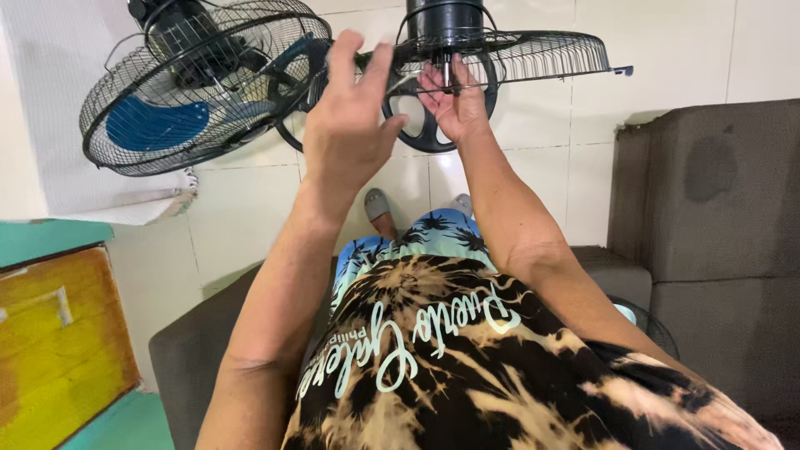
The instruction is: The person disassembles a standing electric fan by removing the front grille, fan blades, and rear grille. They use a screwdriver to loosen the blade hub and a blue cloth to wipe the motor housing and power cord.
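No packages, labels, signs or screens show in this view.

Both arms were raised forward, forearms bare, elbows bent. Left hand (348,125) showed its back to camera, fingers spread and curled, index and middle tips uppermost. Right hand (454,100) faced palm inward, fingers pinched together near tips. Hands were just beside each other, not touching.
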